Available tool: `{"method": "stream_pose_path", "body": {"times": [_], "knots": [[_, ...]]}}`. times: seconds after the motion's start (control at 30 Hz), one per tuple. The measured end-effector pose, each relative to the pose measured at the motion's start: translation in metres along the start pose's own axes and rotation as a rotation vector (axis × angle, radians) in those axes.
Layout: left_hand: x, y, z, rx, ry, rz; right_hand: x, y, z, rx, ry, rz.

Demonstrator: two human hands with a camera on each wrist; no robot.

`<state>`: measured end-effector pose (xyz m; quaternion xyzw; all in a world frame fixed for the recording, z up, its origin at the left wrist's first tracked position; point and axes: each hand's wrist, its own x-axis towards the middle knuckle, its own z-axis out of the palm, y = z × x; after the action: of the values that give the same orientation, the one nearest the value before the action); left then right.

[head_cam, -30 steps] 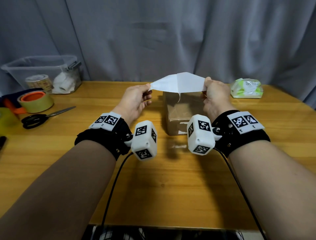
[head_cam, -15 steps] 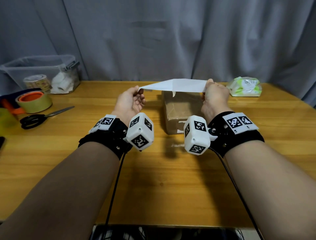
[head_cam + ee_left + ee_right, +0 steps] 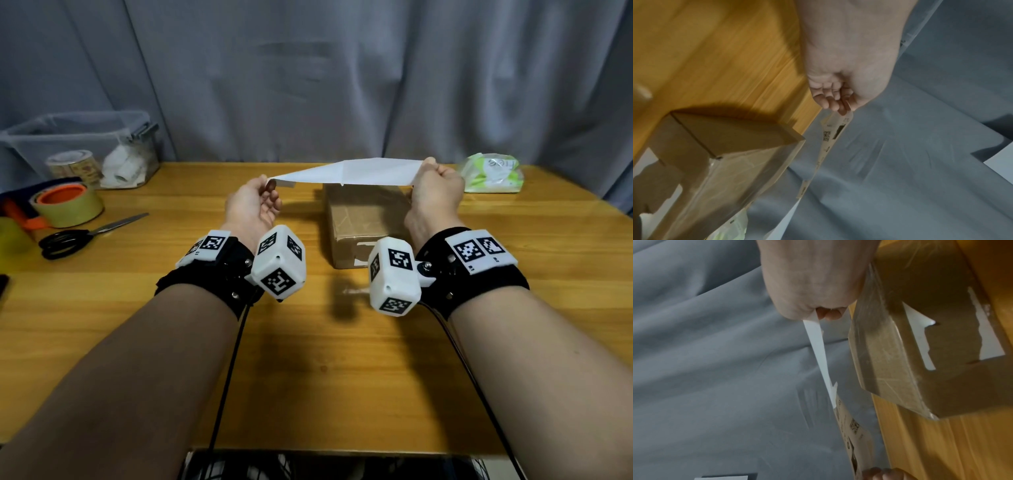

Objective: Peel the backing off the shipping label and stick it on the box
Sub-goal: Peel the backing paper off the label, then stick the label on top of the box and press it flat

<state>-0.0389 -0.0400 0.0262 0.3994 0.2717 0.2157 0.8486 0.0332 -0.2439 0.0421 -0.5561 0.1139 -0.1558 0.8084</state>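
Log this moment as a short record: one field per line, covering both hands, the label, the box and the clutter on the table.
left hand: pinches the printed label's end
right hand: pinches the white end of the sheet
shipping label: stretched in the air between the hands, above the box, partly peeled
box: brown cardboard, on the table, no label on top
table: wood
table's left side: scissors, tape roll, clear bin
table's right side: green wipes pack
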Motion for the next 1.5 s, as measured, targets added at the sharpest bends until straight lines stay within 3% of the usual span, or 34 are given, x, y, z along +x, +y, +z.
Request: {"method": "stream_pose_path", "body": {"times": [0.23,0.33,0.43,0.63,0.73,0.83,0.97,1.1,1.2,1.3,1.5], "knots": [[0.001,0.014,0.0,-0.049,0.008,0.08,0.007,-0.004,-0.004,0.028,0.07,-0.05],[0.002,0.021,-0.004,0.035,-0.019,0.176,0.009,-0.008,-0.008,0.046,0.04,-0.062],[-0.003,0.025,0.0,0.131,-0.092,0.301,-0.005,-0.01,0.0,-0.017,-0.119,-0.102],[-0.008,0.038,0.005,0.277,-0.132,0.507,-0.053,-0.007,0.024,-0.146,-0.592,-0.033],[-0.012,0.047,0.002,0.345,-0.116,0.598,-0.076,0.003,0.034,-0.356,-0.841,0.018],[-0.014,0.052,-0.003,0.392,-0.118,0.655,-0.09,0.017,0.042,-0.607,-0.964,-0.018],[-0.013,0.05,-0.011,0.471,-0.124,0.659,-0.106,0.03,0.056,-0.798,-0.991,-0.066],[-0.011,0.047,-0.02,0.495,-0.134,0.638,-0.113,0.032,0.058,-0.913,-1.046,0.018],[-0.01,0.045,-0.022,0.591,-0.169,0.639,-0.106,0.016,0.055,-0.646,-0.924,0.068],[-0.014,0.042,-0.015,0.8,-0.299,0.673,-0.082,-0.008,0.052,-0.422,-0.742,0.072],[-0.038,0.037,0.015,1.347,-0.517,1.03,-0.038,-0.044,0.028,-0.251,-0.642,0.331]]}}
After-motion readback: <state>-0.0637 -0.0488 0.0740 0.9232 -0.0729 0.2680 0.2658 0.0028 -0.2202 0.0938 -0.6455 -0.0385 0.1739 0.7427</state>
